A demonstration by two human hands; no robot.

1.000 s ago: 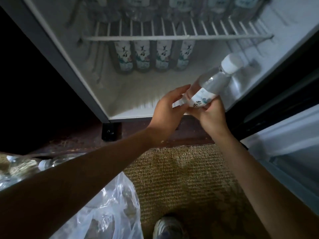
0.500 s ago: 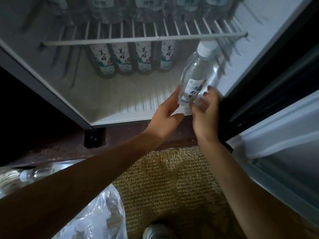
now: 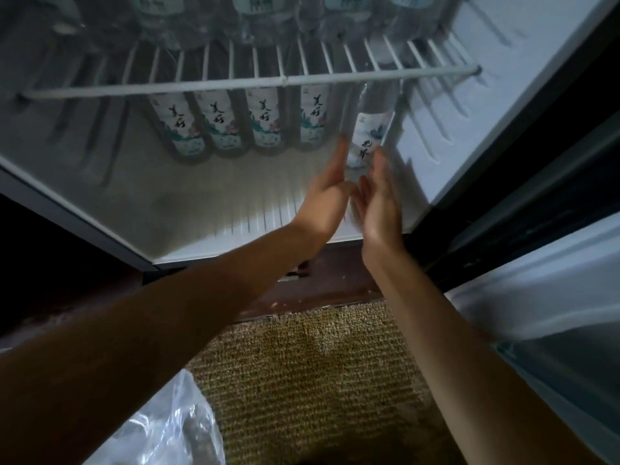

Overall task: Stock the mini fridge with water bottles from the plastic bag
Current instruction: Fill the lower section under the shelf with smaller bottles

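The mini fridge (image 3: 188, 203) stands open in front of me. On its floor a row of several labelled water bottles (image 3: 221, 124) stands upright at the back. One more water bottle (image 3: 367, 129) stands at the row's right end, under the wire shelf (image 3: 235, 85). My left hand (image 3: 327, 196) and my right hand (image 3: 379, 196) flank its lower part with straight fingers, not wrapped around it. Its base is hidden behind my hands. The clear plastic bag (image 3: 161, 431) lies at the lower left by my left forearm.
More bottles (image 3: 255, 8) stand on the wire shelf above. The fridge's right wall (image 3: 446, 135) is close to the end bottle. The open fridge door (image 3: 553, 313) is at the right. A woven mat (image 3: 318, 380) covers the floor below.
The bottle went from tilted in my hands outside the fridge to upright at the row's right end. My right hand's grip has loosened to straight fingers, and both hands reached deeper in.
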